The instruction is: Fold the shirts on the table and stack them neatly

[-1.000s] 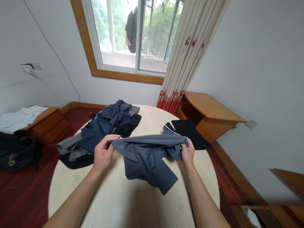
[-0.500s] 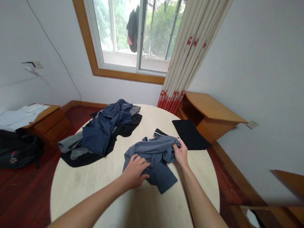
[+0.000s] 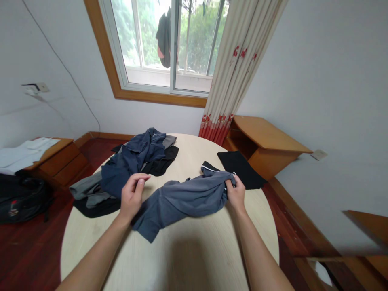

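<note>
A grey-blue polo shirt (image 3: 190, 198) with a white-edged dark collar lies stretched sideways across the round table (image 3: 194, 262). At its collar end my right hand (image 3: 236, 192) is closed, pinching the fabric between thumb and fingers. My left hand (image 3: 132, 196) is beside the sleeve at the left end, fingers curled together and thumb bent in, with no cloth showing at the fingertips. Part of the sleeve edge is hidden behind the left hand and wrist. A heap of dark blue, grey and black clothes (image 3: 133, 155) lies just beyond my left hand.
A folded black cloth (image 3: 241, 169) lies at the table's right edge. Behind it stands a wooden desk (image 3: 269, 135) by the curtain (image 3: 239, 81). To the left are a small wooden cabinet (image 3: 68, 161) with white cloth or paper on top and a black bag (image 3: 24, 198).
My left hand has moved left and up from the middle of the shirt. The shirt, bunched before, is now spread out longer toward the left. My right hand keeps its hold near the collar.
</note>
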{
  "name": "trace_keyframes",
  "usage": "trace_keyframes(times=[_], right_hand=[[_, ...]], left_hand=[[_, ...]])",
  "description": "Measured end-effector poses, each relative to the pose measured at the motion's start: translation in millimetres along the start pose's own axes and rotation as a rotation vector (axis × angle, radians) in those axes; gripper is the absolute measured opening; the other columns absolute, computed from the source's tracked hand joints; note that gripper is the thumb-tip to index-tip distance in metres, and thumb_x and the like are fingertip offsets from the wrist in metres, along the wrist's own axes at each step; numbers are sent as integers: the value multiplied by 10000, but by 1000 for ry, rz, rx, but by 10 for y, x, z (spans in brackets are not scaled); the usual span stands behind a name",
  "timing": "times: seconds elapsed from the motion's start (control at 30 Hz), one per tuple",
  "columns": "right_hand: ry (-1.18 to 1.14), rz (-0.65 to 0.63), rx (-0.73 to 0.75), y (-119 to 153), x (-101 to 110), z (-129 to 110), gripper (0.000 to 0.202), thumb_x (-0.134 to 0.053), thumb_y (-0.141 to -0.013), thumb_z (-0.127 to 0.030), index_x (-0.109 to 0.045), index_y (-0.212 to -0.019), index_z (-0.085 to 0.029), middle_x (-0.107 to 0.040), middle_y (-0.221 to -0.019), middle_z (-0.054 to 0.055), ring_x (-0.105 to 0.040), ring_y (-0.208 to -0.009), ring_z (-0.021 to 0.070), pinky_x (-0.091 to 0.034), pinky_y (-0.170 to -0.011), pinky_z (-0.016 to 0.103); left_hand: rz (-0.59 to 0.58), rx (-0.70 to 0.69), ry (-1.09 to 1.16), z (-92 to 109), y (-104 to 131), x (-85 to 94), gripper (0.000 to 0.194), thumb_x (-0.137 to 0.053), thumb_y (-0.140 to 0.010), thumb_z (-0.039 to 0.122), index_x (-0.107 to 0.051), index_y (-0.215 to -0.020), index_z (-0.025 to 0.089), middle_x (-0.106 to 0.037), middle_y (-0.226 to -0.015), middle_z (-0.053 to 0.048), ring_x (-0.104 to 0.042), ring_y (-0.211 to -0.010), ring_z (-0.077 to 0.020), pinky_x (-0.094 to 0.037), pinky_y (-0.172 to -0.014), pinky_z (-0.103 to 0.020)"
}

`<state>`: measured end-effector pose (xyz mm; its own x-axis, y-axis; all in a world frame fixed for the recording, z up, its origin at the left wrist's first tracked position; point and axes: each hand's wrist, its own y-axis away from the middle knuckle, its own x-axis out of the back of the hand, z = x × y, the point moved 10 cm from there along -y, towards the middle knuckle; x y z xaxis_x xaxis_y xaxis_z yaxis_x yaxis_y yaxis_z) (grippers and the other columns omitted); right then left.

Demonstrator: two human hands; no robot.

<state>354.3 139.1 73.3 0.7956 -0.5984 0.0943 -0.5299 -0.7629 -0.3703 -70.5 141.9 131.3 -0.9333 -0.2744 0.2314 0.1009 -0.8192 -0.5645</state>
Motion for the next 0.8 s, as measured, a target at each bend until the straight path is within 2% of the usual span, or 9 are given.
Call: trace_keyframes(times=[0.1,0.23,0.3,0.37,0.47,0.57,0.63,0.7,0.8], right_hand=[[176,-193,75,44,-201,-42,295,-670,-784,-437,-720,-919,-180,-721,-901,70,-645,-863,241,-505,-834,371],[371,-437,197,137,-404,-40,442,-687,-768,-387,-690,-1156,-175,-673,-1207,123,-616,-1128,282,-445,-1021,436],[418,-539,180,197,-491,20,638,-724,-711,-335,-608,-1319,-179,-590,-1369,142,-561,-1244,293,-414,-1072,448],[446,-629,157,291,-607,40,741,-739,-651,-259,-573,-1371,-192,-561,-1411,141,-552,-1264,293,-422,-1068,441],[422,-794,170,528,-875,-86,571,-716,-610,-169,-705,-1179,-206,-708,-1175,84,-660,-1061,263,-502,-935,380],[349,-1064,183,812,-1215,-349,335,-694,-601,-130,-766,-919,-206,-753,-822,-6,-679,-735,201,-520,-681,280],[321,-1161,238,811,-1417,-655,272,-699,-602,-133,-766,-854,-209,-739,-745,-31,-660,-659,184,-501,-621,260],[274,-1075,367,523,-1615,-1117,284,-707,-623,-158,-768,-893,-219,-750,-814,-25,-677,-723,196,-523,-699,286],[160,-724,578,-166,-1914,-1868,439,-728,-678,-244,-730,-1116,-219,-733,-1108,36,-663,-1030,253,-488,-974,388]], left_hand=[[-397,-3,-193,-114,230,-532,439,-630,-866,508,-649,-1176,197,-684,-1210,-127,-629,-1141,-281,-476,-1011,-438],[-785,21,-463,-316,651,-1011,913,-833,-651,498,-475,-1439,206,-420,-1542,-196,-391,-1414,-388,-304,-1146,-586],[-836,37,-557,-363,729,-1088,775,-802,-712,432,-515,-1401,225,-419,-1546,-172,-358,-1433,-379,-274,-1153,-597],[-824,11,-594,-323,729,-1132,479,-721,-803,339,-614,-1258,232,-514,-1466,-138,-423,-1380,-345,-337,-1120,-548],[-801,-7,-591,-232,685,-1138,205,-625,-832,193,-662,-1032,219,-668,-1200,-108,-578,-1169,-309,-466,-969,-452],[-753,30,-486,-73,515,-907,257,-570,-751,77,-654,-939,231,-718,-974,-54,-659,-957,-265,-505,-856,-375],[-625,3,-399,177,228,-521,264,-545,-717,81,-659,-894,240,-722,-910,-26,-671,-872,-238,-512,-814,-342],[-412,-96,-368,540,-173,28,191,-552,-739,165,-669,-872,238,-712,-865,-18,-660,-804,-226,-520,-769,-324],[-21,-220,-480,1023,-739,867,165,-593,-757,247,-675,-899,226,-701,-930,-27,-646,-880,-238,-512,-867,-341]])
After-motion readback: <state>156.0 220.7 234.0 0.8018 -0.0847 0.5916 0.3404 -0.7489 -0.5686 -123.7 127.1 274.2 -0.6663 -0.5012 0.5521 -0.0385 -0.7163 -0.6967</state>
